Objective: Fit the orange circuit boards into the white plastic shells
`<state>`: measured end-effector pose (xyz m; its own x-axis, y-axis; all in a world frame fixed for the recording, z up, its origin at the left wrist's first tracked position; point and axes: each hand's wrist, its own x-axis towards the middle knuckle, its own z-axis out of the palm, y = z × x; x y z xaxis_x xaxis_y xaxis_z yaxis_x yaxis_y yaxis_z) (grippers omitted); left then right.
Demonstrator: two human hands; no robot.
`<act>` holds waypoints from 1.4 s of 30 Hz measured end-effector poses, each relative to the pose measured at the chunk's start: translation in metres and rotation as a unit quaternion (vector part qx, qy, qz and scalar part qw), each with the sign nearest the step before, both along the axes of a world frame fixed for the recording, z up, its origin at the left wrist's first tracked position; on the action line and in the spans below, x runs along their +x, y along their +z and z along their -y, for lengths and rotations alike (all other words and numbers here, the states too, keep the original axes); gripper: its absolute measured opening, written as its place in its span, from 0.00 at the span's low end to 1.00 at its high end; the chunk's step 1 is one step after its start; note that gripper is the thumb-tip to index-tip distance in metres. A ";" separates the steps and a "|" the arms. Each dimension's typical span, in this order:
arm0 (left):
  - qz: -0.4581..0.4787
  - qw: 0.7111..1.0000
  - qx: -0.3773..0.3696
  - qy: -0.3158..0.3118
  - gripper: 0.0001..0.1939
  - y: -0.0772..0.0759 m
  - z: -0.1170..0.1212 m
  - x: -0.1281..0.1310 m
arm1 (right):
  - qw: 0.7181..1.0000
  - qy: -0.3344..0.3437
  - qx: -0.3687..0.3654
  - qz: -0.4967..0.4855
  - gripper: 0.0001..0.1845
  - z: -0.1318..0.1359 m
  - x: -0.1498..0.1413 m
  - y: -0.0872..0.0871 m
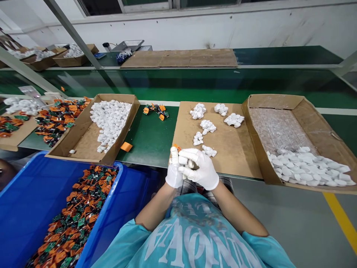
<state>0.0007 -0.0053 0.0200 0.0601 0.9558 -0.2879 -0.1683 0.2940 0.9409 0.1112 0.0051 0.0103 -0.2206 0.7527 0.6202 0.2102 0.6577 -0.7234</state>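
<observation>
Both my hands wear white gloves and meet at the near edge of the bench. My left hand is closed around a small white plastic part with an orange piece showing above it. My right hand has its fingers curled over the same white part, pressing against the left. Just beyond them, small piles of white parts lie on a flat cardboard sheet.
A cardboard box of white shells stands to the left and another box to the right. A blue bin holds several orange and green circuit pieces. More such pieces lie on the green bench.
</observation>
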 end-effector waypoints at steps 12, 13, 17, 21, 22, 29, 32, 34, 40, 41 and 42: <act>0.109 0.988 0.083 -0.068 0.41 -0.011 -0.002 -0.005 | 0.998 0.040 -0.006 -0.046 0.12 -0.005 0.003 0.001; 0.093 0.989 0.086 -0.070 0.42 -0.011 -0.003 -0.005 | 0.998 0.033 0.000 -0.045 0.09 -0.005 0.004 0.002; 0.046 0.990 0.124 -0.054 0.38 -0.017 -0.007 -0.006 | 0.999 -0.014 0.020 -0.023 0.12 -0.004 0.008 0.005; 0.017 0.985 0.171 -0.019 0.34 -0.020 -0.008 -0.008 | 0.992 -0.121 0.025 0.006 0.11 0.003 0.012 0.007; -0.005 0.985 0.172 -0.005 0.34 -0.019 -0.008 -0.008 | 0.990 -0.137 0.038 0.017 0.09 0.005 0.011 0.006; -0.098 0.976 0.190 0.029 0.30 -0.017 -0.014 -0.009 | 0.980 -0.131 0.127 0.078 0.17 0.011 0.011 0.002; -0.086 0.979 0.181 0.035 0.27 -0.020 -0.015 -0.009 | 0.988 -0.109 0.085 0.068 0.23 0.006 0.015 0.004; -0.080 0.984 0.159 0.025 0.30 -0.019 -0.015 -0.009 | 0.990 -0.073 0.079 0.091 0.25 0.000 0.017 0.006; -0.014 0.992 0.095 -0.087 0.40 -0.010 -0.020 -0.012 | 0.985 -0.015 0.079 0.150 0.21 -0.018 0.018 0.007; -0.023 0.991 0.096 -0.087 0.40 -0.010 -0.024 -0.014 | 0.983 -0.013 0.075 0.167 0.21 -0.022 0.018 0.008; -0.038 0.991 0.093 -0.084 0.40 -0.011 -0.029 -0.015 | 0.979 -0.010 0.069 0.191 0.20 -0.027 0.018 0.009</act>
<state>-0.0144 0.0241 0.0087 0.2071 0.9713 -0.1168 -0.0587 0.1315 0.9896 0.1294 0.0321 0.0198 -0.4427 0.6738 0.5917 0.4616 0.7369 -0.4938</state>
